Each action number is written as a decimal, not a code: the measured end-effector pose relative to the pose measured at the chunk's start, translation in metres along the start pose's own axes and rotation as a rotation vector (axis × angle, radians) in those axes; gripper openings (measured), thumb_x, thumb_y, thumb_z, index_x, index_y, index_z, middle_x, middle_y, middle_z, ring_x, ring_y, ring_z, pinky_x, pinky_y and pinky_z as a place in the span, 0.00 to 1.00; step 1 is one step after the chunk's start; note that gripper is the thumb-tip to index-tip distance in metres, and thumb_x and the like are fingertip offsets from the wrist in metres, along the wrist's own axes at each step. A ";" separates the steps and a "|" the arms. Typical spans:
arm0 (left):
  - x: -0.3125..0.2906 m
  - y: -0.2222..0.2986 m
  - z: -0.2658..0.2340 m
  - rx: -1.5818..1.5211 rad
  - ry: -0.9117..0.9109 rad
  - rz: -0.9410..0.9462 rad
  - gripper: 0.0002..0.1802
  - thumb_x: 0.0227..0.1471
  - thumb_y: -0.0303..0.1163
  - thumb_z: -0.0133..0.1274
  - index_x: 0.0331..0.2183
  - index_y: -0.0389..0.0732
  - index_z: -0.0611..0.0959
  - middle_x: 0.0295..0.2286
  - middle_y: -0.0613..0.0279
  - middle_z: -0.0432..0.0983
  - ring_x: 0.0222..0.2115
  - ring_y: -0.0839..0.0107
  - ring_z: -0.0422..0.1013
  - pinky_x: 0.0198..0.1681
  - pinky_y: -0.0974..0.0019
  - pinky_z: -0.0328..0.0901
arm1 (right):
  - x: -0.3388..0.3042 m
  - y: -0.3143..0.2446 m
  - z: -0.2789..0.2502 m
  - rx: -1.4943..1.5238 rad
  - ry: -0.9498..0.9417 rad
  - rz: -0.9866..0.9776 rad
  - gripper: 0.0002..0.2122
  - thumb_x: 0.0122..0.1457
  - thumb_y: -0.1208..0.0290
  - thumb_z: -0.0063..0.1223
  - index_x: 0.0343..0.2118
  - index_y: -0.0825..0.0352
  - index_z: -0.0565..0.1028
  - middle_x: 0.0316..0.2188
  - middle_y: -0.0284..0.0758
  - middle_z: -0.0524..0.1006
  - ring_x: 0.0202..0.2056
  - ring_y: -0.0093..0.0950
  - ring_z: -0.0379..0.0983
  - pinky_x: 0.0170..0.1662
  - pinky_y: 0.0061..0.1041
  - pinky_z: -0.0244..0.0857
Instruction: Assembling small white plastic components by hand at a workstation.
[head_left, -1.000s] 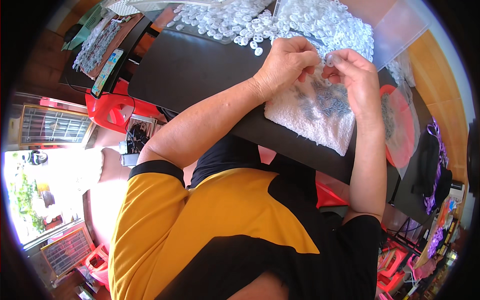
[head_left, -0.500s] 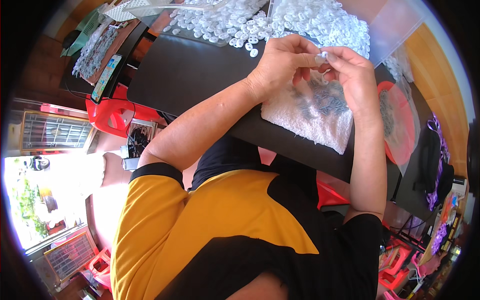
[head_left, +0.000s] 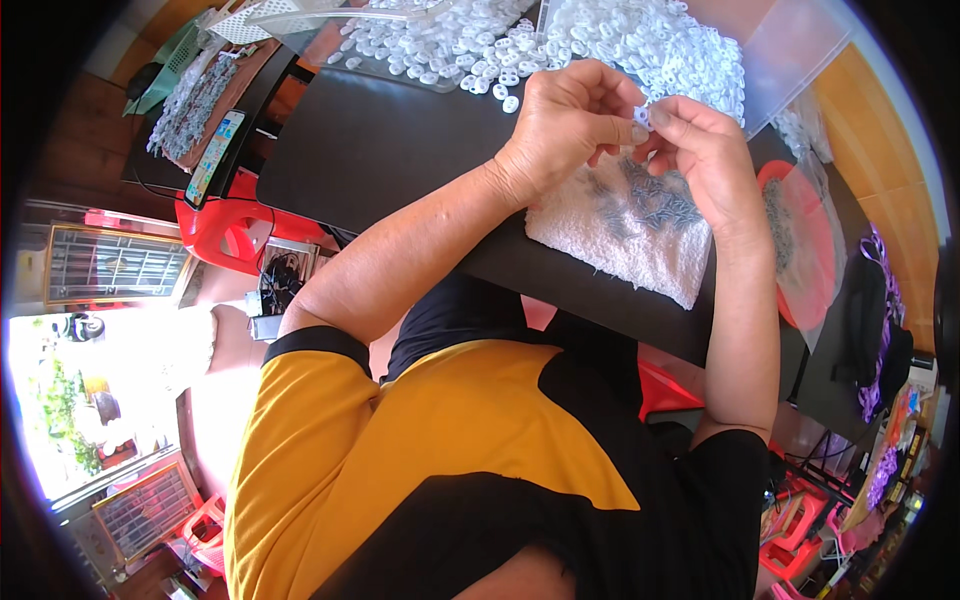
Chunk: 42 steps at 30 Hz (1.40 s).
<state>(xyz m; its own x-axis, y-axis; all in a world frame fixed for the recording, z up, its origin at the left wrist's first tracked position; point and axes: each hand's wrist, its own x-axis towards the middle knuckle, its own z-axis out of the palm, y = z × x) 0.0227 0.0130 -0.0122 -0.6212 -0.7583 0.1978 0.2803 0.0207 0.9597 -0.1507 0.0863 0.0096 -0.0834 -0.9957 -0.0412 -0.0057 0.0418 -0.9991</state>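
Above the towel, my left hand (head_left: 568,125) and my right hand (head_left: 708,150) meet, fingertips closed on one small white plastic piece (head_left: 642,116). It looks like the oval, two-holed pieces (head_left: 640,55) heaped at the far side of the table. Beneath my hands a white towel (head_left: 570,235) lies on the dark table, with a scatter of small grey metal pins or screws (head_left: 660,205) on it. My fingers partly cover the held piece, and whether a pin is in it cannot be made out.
Several loose white pieces (head_left: 508,77) lie left of the heap on the dark tabletop (head_left: 390,140). At the right stands a red tray (head_left: 800,270) with grey bits, partly under clear plastic. A phone (head_left: 215,160) and a red stool (head_left: 225,230) are at the left.
The white piece now shows more between my fingertips, and both hands have shifted slightly. Grip and surroundings look the same.
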 end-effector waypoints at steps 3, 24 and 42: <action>0.002 -0.005 -0.001 0.026 -0.021 0.033 0.16 0.43 0.18 0.63 0.37 0.33 0.79 0.26 0.64 0.76 0.23 0.82 0.71 0.19 0.78 0.63 | -0.001 -0.001 0.000 -0.026 0.001 -0.003 0.10 0.60 0.65 0.54 0.33 0.69 0.77 0.25 0.31 0.77 0.27 0.21 0.74 0.31 0.18 0.65; -0.003 -0.010 -0.001 0.402 -0.064 0.228 0.19 0.42 0.28 0.69 0.36 0.37 0.79 0.25 0.69 0.73 0.28 0.82 0.69 0.35 0.75 0.69 | -0.005 -0.005 -0.002 -0.030 -0.043 0.017 0.12 0.59 0.64 0.55 0.34 0.71 0.78 0.21 0.30 0.76 0.21 0.21 0.73 0.25 0.16 0.65; -0.010 0.000 -0.003 0.333 -0.055 0.216 0.17 0.43 0.30 0.68 0.35 0.37 0.79 0.26 0.67 0.77 0.29 0.81 0.73 0.36 0.75 0.70 | -0.012 -0.019 0.011 0.041 -0.103 0.088 0.11 0.60 0.66 0.53 0.32 0.70 0.76 0.22 0.31 0.76 0.22 0.21 0.73 0.23 0.16 0.63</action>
<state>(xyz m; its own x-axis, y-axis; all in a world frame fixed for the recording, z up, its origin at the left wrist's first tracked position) 0.0312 0.0180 -0.0144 -0.6145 -0.6780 0.4034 0.1618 0.3922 0.9055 -0.1387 0.0961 0.0291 0.0210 -0.9916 -0.1274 0.0377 0.1281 -0.9910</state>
